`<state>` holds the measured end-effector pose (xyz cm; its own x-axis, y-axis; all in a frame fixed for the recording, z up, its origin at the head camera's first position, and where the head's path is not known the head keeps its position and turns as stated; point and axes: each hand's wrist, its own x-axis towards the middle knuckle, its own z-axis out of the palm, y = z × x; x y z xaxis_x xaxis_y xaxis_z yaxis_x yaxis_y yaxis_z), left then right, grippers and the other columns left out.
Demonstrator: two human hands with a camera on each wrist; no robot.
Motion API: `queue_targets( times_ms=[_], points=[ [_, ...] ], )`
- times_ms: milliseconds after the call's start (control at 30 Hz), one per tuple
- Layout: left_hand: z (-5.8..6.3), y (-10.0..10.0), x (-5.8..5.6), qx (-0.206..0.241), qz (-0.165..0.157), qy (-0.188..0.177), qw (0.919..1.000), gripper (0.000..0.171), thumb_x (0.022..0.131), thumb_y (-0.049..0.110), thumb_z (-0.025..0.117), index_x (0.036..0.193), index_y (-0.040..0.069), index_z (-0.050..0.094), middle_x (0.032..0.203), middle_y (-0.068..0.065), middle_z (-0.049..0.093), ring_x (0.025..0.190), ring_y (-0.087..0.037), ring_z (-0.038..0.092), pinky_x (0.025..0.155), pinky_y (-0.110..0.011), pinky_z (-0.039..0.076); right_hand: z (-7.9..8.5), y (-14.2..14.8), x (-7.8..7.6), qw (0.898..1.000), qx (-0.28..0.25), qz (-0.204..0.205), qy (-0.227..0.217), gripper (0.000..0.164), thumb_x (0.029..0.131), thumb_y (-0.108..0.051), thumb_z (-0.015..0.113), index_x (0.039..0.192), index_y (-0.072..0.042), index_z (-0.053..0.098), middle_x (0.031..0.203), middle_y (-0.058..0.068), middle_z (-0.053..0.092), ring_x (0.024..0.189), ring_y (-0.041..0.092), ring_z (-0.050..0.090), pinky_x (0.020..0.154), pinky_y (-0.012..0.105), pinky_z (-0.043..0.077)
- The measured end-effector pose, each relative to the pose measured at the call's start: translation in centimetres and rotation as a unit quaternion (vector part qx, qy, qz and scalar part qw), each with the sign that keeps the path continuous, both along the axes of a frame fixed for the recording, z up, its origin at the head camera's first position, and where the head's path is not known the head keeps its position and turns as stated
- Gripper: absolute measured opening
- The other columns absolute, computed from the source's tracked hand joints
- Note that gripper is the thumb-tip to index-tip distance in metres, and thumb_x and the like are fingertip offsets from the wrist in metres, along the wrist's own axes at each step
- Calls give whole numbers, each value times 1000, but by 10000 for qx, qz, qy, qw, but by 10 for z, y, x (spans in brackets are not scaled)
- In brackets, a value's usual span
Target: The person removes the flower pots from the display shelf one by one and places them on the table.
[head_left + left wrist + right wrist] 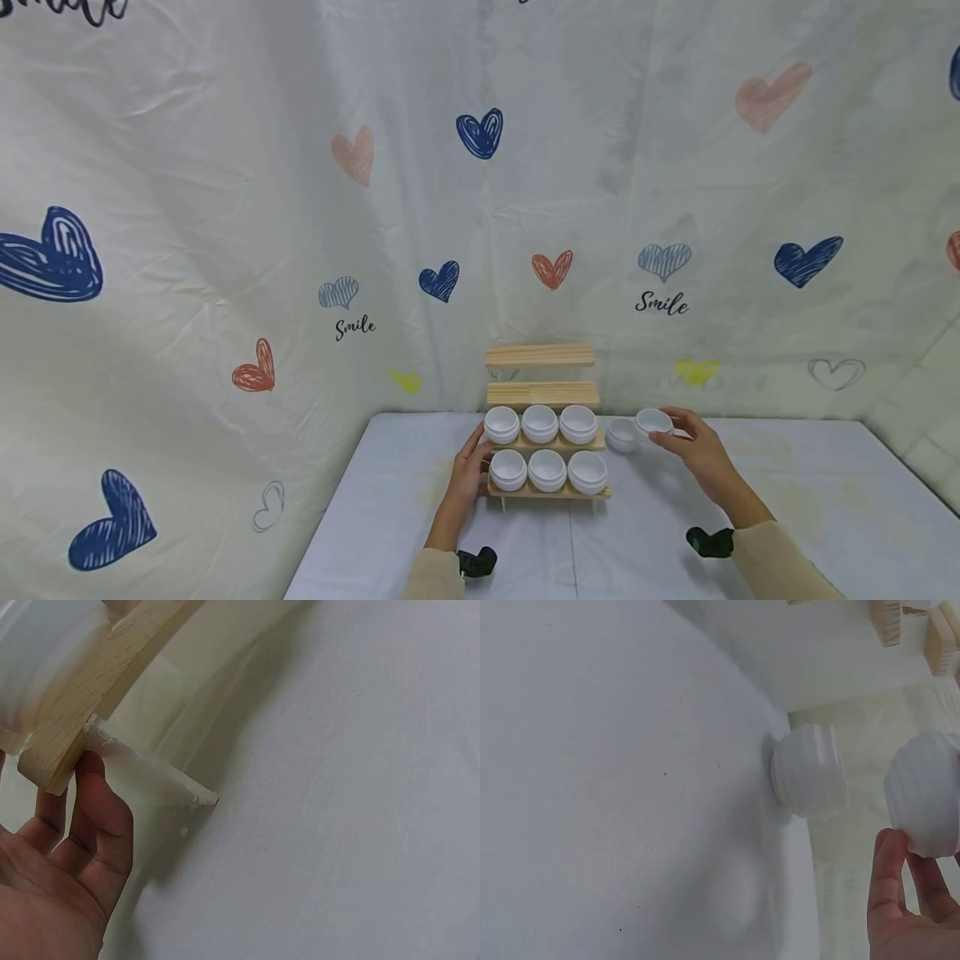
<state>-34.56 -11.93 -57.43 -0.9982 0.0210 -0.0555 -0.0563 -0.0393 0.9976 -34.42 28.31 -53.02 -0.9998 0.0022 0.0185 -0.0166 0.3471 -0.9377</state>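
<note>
A tiered wooden rack (543, 393) stands on the table, its two lower shelves each carrying three small white pots (547, 469). My left hand (467, 475) grips the rack's left side; in the left wrist view its fingers (105, 806) bend against the end of a wooden shelf (112, 682). To the right of the rack, my right hand (701, 454) holds another small white pot (924, 799) between thumb and fingers, raised off the table. Beside it, a ribbed white pot (808, 771) sits on the table near the rack's right side.
The two upper shelves of the rack (540, 356) bear no pots. A white cloth covers the table (750, 500). Directly behind it hangs a pale curtain (420, 208) printed with hearts and words. Dark devices (708, 542) are worn at both wrists.
</note>
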Motion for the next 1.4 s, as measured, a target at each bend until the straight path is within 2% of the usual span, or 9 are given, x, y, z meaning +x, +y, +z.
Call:
queue_targets(
  times_ms=[100,400,600,900,1033,1133,1267,1400],
  points=[
    [0,0,-1,-1,26,27,10000,61,101,36,53,160,27,38,95,2,62,84,-11,58,62,-28,51,0,0,1,10000,13,-37,-16,80,94,-43,72,155,-8,34,151,21,44,95,-14,54,103,49,45],
    [0,0,-1,-13,73,129,9999,60,101,36,54,159,27,39,92,3,62,83,-11,58,61,-28,52,-3,4,-1,9998,135,-124,-91,85,91,-48,74,154,-5,35,150,23,44,102,-1,58,106,55,45],
    [0,-1,-1,-17,79,98,9999,60,101,37,54,158,29,40,93,2,62,84,-11,59,62,-29,52,-4,9,-3,9997,192,-117,-122,86,91,-48,74,155,-5,35,152,24,43,102,-1,59,106,57,44],
    [-1,0,-1,45,94,24,9999,60,99,37,56,158,29,41,92,2,62,83,-12,59,63,-29,53,-5,15,-3,9982,555,-192,-149,84,93,-46,72,154,-2,35,152,28,42,105,7,58,92,33,48],
    [-1,1,-1,59,76,35,9999,60,100,37,56,158,30,41,92,3,62,83,-12,59,63,-29,53,-7,18,-4,9979,569,-225,-218,84,94,-46,71,155,-1,33,153,30,40,119,27,57,94,36,48],
    [-1,1,-1,44,56,37,10000,60,100,37,55,158,30,41,93,3,62,84,-12,59,63,-30,53,-10,21,-6,9982,480,-222,-269,86,94,-46,71,155,-1,32,154,31,37,132,40,46,99,45,46],
    [-1,1,-1,32,30,38,10000,60,100,37,55,158,30,40,94,2,63,86,-14,59,65,-30,53,-15,25,-9,9980,471,-195,-363,91,93,-48,71,157,0,28,155,32,33,138,46,37,105,56,41],
    [-2,0,-2,6,22,56,10000,61,101,37,55,159,28,39,94,3,63,87,-14,59,64,-30,52,-20,29,-11,9969,654,-199,-397,93,93,-49,70,157,2,26,154,34,33,138,47,37,104,54,43]
  ],
)
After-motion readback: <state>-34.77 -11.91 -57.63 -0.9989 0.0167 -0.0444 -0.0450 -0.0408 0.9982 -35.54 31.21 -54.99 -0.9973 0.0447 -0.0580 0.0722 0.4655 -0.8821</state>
